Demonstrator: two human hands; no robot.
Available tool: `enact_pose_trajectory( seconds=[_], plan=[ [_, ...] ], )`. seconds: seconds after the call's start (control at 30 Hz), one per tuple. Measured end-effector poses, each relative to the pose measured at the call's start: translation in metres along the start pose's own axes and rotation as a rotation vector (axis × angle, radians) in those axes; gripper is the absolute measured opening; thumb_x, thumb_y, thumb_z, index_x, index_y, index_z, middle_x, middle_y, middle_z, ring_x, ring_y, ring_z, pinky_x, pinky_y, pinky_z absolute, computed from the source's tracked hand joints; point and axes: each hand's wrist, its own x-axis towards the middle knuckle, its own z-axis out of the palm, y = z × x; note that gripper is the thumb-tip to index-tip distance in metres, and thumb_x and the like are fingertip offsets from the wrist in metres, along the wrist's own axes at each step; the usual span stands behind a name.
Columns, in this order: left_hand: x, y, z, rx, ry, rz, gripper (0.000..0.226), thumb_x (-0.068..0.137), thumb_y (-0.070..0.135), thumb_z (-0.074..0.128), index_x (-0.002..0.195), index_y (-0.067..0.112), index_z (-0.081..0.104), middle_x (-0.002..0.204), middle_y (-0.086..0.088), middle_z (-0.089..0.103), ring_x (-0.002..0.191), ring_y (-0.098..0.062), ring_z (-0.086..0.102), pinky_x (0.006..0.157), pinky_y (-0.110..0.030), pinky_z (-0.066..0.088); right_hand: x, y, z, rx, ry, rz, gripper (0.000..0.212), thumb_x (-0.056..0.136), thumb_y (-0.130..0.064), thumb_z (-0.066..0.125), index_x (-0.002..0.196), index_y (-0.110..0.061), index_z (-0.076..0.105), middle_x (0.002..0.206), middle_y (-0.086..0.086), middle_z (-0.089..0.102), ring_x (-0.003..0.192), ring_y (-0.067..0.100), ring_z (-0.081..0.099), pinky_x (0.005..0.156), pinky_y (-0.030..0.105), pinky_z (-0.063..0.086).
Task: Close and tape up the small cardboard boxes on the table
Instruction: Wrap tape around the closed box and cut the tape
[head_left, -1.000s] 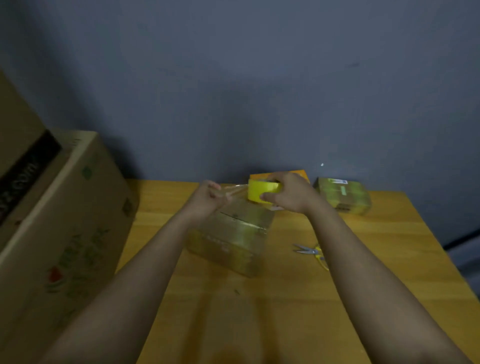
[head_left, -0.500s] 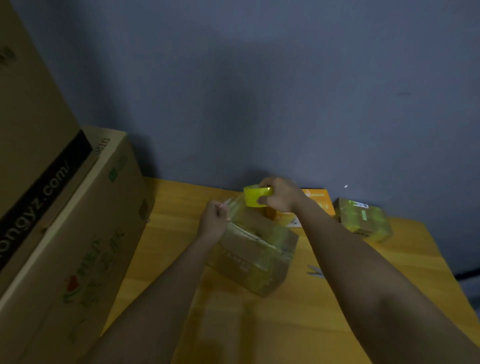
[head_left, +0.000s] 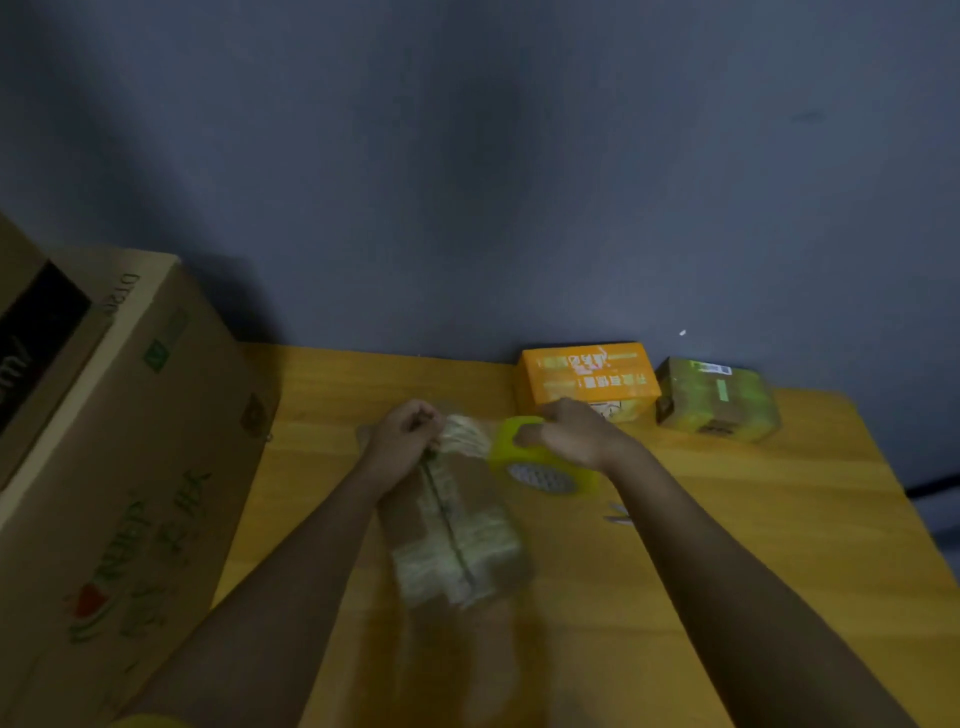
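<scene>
While the small cardboard box (head_left: 457, 530) lies blurred on the wooden counter (head_left: 753, 561), the one head view shows a short stretch of clear tape (head_left: 467, 439) drawn out above the box's far end. That far end sits between the two hands; the box's near end points toward the person, and bands of tape already cross its top.

Risk, as I judge it: the tape between the hands looks crumpled and narrow rather than flat. If it twists or folds on itself it may stick to itself, or go down wrinkled and off the seam. The box also looks to be in motion, so it could shift as the tape is pulled.

Left hand (head_left: 402, 439): just left of the box's far end, fingers curled, pinching the free end of the tape. Right hand (head_left: 574, 434): just right of that end, fingers curled through the core of the yellow tape roll (head_left: 540, 465), gripping it. Both forearms reach in from below, converging on the box.

Beyond the box, against the wall, stand an orange box (head_left: 587, 379) and a taped greenish box (head_left: 717, 400). Large cartons (head_left: 130, 441) stand left of it. Right of the box, a metal tool, too blurred to name.
</scene>
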Motion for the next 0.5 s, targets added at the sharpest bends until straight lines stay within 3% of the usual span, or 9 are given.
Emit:
enact_pose_trajectory(
  seconds=[0.1, 0.17, 0.23, 0.33, 0.4, 0.47, 0.5],
  plan=[
    [0.0, 0.008, -0.005, 0.076, -0.151, -0.014, 0.017, 0.096, 0.017, 0.057, 0.079, 0.018, 0.061, 0.075, -0.001, 0.063, 0.066, -0.01, 0.061, 0.071, -0.028, 0.048, -0.028, 0.016, 0.014, 0.152, -0.027, 0.007, 0.044, 0.087, -0.04, 0.062, 0.116, -0.007, 0.062, 0.123, 0.012, 0.061, 0.097, 0.023, 0.058, 0.095, 0.05, 0.046],
    [-0.006, 0.016, -0.002, 0.113, -0.156, -0.006, 0.017, 0.096, 0.019, 0.057, 0.079, 0.02, 0.06, 0.074, 0.002, 0.062, 0.064, -0.007, 0.06, 0.068, -0.02, 0.047, -0.04, 0.019, 0.017, 0.17, -0.004, 0.008, 0.042, 0.088, -0.039, 0.062, 0.115, -0.006, 0.063, 0.115, 0.011, 0.063, 0.094, 0.022, 0.058, 0.094, 0.049, 0.047],
    [-0.014, 0.022, -0.001, 0.135, -0.114, 0.034, 0.016, 0.096, 0.02, 0.056, 0.081, 0.02, 0.06, 0.076, 0.003, 0.062, 0.067, -0.007, 0.06, 0.064, -0.016, 0.047, -0.047, 0.017, 0.011, 0.133, 0.041, -0.034, 0.044, 0.087, -0.041, 0.064, 0.118, -0.01, 0.064, 0.118, 0.006, 0.064, 0.097, 0.019, 0.057, 0.09, 0.041, 0.048],
    [-0.024, 0.032, -0.011, 0.093, -0.014, 0.116, 0.014, 0.097, 0.019, 0.055, 0.084, 0.019, 0.059, 0.08, 0.0, 0.059, 0.072, -0.012, 0.058, 0.069, -0.024, 0.049, -0.049, 0.0, -0.009, 0.1, 0.125, -0.094, 0.063, 0.075, -0.051, 0.073, 0.122, -0.011, 0.062, 0.118, -0.001, 0.061, 0.101, 0.016, 0.054, 0.085, 0.034, 0.045],
    [-0.028, 0.043, -0.022, 0.061, 0.084, 0.147, 0.019, 0.097, 0.013, 0.053, 0.08, 0.021, 0.056, 0.081, -0.002, 0.057, 0.071, -0.014, 0.056, 0.068, -0.022, 0.047, -0.048, -0.018, -0.02, 0.092, 0.17, -0.108, 0.066, 0.066, -0.06, 0.076, 0.106, -0.008, 0.069, 0.108, -0.002, 0.068, 0.1, 0.02, 0.06, 0.084, 0.038, 0.049],
    [-0.031, 0.054, -0.035, 0.085, 0.197, 0.141, 0.026, 0.096, 0.009, 0.052, 0.075, 0.024, 0.053, 0.085, -0.005, 0.059, 0.075, -0.019, 0.054, 0.074, -0.029, 0.045, -0.045, -0.037, -0.024, 0.102, 0.15, -0.117, 0.054, 0.064, -0.064, 0.076, 0.081, -0.013, 0.072, 0.084, -0.008, 0.071, 0.087, 0.023, 0.065, 0.073, 0.039, 0.052],
    [-0.031, 0.059, -0.041, 0.111, 0.243, 0.126, 0.027, 0.095, 0.009, 0.051, 0.074, 0.025, 0.051, 0.088, -0.004, 0.059, 0.08, -0.021, 0.054, 0.079, -0.033, 0.045, -0.044, -0.044, -0.022, 0.126, 0.126, -0.13, 0.055, 0.066, -0.063, 0.076, 0.083, -0.011, 0.072, 0.085, -0.003, 0.071, 0.087, 0.025, 0.066, 0.075, 0.042, 0.054]
  ],
)
